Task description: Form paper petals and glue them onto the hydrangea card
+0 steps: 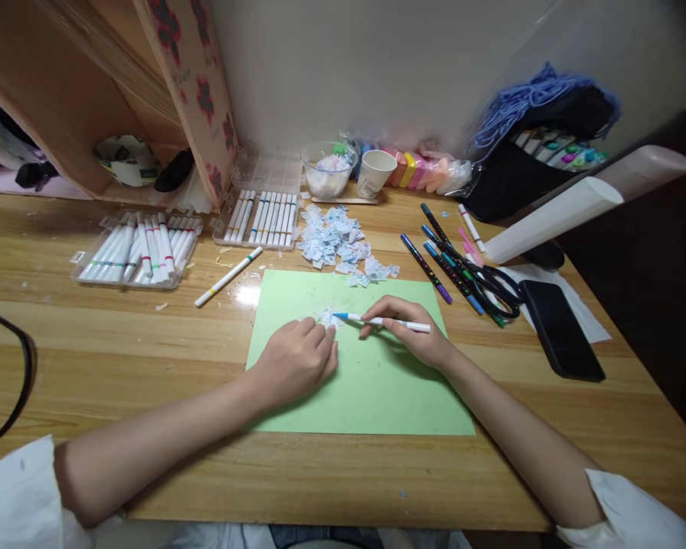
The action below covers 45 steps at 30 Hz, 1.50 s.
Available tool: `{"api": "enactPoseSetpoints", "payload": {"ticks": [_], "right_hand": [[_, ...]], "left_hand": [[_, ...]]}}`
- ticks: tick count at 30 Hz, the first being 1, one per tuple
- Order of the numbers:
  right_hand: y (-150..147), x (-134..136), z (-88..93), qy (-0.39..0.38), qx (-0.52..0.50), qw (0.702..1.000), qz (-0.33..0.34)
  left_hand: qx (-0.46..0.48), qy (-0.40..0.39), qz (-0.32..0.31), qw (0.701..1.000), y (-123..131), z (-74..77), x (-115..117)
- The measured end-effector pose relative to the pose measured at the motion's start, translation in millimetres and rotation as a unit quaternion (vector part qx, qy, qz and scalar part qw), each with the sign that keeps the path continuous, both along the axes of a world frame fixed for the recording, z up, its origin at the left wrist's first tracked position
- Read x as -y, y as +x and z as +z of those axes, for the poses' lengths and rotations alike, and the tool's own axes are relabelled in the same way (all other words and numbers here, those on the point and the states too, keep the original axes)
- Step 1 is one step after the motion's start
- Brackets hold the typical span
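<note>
A light green sheet (371, 381) lies on the wooden desk in front of me. My left hand (295, 360) rests on it with fingers curled, pinching a small white paper scrap (325, 318). My right hand (407, 326) is closed on a white marker with a blue tip (389, 323), held nearly flat. Its tip touches the scrap beside my left fingers. A heap of small blue-and-white paper scraps (338, 245) lies just beyond the sheet's far edge.
Two clear trays of white markers (137, 250) (266, 217) and a loose marker (227, 277) lie at left. Dark pens (434, 263), scissors (495, 290) and a black phone (560, 329) lie at right. A bowl (327, 169), paper cup (376, 173) and white rolls (552, 219) stand behind.
</note>
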State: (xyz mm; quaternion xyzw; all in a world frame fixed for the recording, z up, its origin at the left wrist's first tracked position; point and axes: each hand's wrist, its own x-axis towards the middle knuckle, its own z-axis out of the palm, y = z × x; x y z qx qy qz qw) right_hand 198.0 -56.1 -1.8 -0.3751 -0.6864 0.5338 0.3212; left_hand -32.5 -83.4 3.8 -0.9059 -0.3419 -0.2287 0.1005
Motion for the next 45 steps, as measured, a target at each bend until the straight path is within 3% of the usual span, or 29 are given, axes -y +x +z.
{"api": "enactPoseSetpoints", "payload": {"ticks": [20, 23, 28, 36, 40, 45], "right_hand": [[3.8, -2.1, -1.7, -0.009, -0.036, 0.998, -0.043], [4.8, -2.2, -3.2, -0.013, -0.036, 0.999, -0.022], [-10.2, 2.9, 0.9, 0.031, -0.018, 0.991, -0.126], [-51.6, 7.6, -1.7, 0.105, 0.122, 0.979, -0.121], [-56.7, 5.7, -4.8, 0.099, 0.097, 0.980, -0.141], [-47.1, -0.1, -4.5, 0.075, 0.041, 0.973, -0.214]], "left_hand": [[0.006, -0.005, 0.006, 1.000, -0.1, -2.1, 0.1], [0.004, -0.006, 0.005, 1.000, -0.1, -2.2, 0.2], [0.012, -0.007, 0.003, 1.000, 0.1, -1.4, 0.2], [0.012, 0.006, 0.003, 1.000, 1.7, -1.5, -0.2], [0.013, 0.015, 0.002, 1.000, 1.0, -1.1, -0.3], [0.021, 0.008, 0.004, 1.000, -1.6, 0.1, -0.8]]}}
